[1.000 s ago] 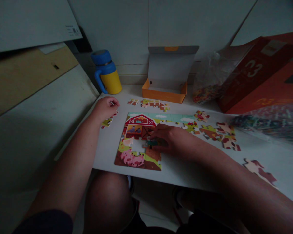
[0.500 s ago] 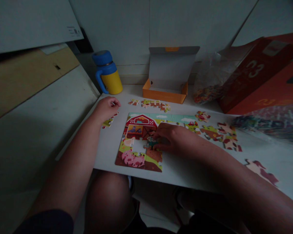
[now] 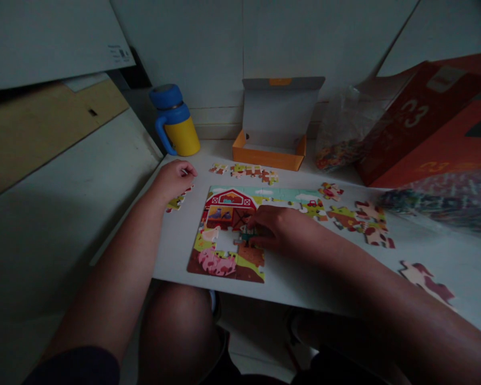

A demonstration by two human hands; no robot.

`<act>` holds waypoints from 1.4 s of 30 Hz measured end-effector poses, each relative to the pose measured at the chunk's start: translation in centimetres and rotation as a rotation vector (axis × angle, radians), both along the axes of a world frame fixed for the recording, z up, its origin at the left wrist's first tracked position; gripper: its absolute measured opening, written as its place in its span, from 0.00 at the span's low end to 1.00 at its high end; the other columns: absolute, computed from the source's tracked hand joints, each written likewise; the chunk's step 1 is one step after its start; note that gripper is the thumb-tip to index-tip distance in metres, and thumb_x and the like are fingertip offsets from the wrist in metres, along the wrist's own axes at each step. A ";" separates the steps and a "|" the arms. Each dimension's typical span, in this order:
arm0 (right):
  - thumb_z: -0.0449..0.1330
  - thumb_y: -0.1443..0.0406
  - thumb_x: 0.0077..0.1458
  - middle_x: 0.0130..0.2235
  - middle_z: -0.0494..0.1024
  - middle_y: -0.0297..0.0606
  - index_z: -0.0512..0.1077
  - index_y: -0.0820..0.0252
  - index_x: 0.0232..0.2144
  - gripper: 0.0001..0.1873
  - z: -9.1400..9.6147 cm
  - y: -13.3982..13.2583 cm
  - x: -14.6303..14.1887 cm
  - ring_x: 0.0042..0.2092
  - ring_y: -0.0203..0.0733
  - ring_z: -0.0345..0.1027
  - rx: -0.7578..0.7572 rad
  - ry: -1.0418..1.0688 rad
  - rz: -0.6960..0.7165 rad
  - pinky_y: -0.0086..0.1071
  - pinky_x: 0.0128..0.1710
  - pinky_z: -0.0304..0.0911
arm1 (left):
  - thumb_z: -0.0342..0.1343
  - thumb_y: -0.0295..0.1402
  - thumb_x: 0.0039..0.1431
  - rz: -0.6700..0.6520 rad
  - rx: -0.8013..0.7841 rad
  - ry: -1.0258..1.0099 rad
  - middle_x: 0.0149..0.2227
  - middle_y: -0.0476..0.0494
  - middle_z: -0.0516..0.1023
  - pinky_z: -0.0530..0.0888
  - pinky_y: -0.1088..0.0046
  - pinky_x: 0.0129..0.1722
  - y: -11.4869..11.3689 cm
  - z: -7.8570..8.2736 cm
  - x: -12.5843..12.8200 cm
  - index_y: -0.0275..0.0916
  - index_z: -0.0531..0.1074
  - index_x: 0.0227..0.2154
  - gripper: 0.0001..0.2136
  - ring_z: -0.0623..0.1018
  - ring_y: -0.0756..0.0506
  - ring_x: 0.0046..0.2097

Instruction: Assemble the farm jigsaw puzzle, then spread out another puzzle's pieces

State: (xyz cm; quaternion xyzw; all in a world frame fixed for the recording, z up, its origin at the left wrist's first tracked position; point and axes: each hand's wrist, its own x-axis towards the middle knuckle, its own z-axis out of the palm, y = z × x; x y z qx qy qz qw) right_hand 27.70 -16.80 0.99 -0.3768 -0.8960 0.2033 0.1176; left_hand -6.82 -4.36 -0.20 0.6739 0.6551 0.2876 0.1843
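Observation:
A partly built farm jigsaw [image 3: 224,235] with a red barn and a pink pig lies on the white table [image 3: 304,278]. My right hand [image 3: 272,224] rests on its middle, fingers pinched on a small dark puzzle piece [image 3: 246,235] beside a white gap in the picture. My left hand [image 3: 174,179] lies curled at the table's left edge, fingertips together, over a loose green piece [image 3: 175,202]; what it holds, if anything, is hidden.
Loose pieces lie in a row [image 3: 244,171] behind the jigsaw and in a cluster [image 3: 361,219] to its right. An open orange box [image 3: 270,152], a yellow mug with blue lid [image 3: 176,123], plastic bags [image 3: 340,133] and a red carton [image 3: 425,128] line the back.
My right hand has drawn slightly up and left on the jigsaw, shifting the small piece with it. My left hand has stayed put.

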 end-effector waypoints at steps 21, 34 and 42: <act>0.56 0.71 0.66 0.46 0.81 0.45 0.82 0.58 0.44 0.14 -0.1 0.2 0.4 0.42 0.44 0.75 -0.022 0.041 0.009 0.35 0.40 0.63 | 0.61 0.35 0.58 0.258 0.134 0.163 0.40 0.44 0.86 0.74 0.69 0.41 0.8 1.1 -2.5 0.42 0.80 0.37 0.06 0.81 0.42 0.39; 0.55 0.69 0.63 0.45 0.79 0.45 0.79 0.59 0.43 0.13 0.3 0.7 0.8 0.42 0.44 0.73 -0.007 0.028 -0.030 0.36 0.39 0.59 | 0.77 0.44 0.33 -0.073 -0.269 0.067 0.29 0.43 0.83 0.73 0.68 0.30 0.2 1.4 -3.3 0.44 0.80 0.27 0.18 0.80 0.40 0.32; 0.56 0.70 0.64 0.46 0.80 0.47 0.81 0.58 0.43 0.13 0.7 0.5 0.7 0.41 0.45 0.74 -0.017 0.039 -0.045 0.37 0.39 0.62 | 0.76 0.45 0.32 -0.073 -0.342 -0.003 0.28 0.43 0.84 0.74 0.66 0.29 0.5 0.8 -3.3 0.43 0.78 0.27 0.19 0.81 0.39 0.30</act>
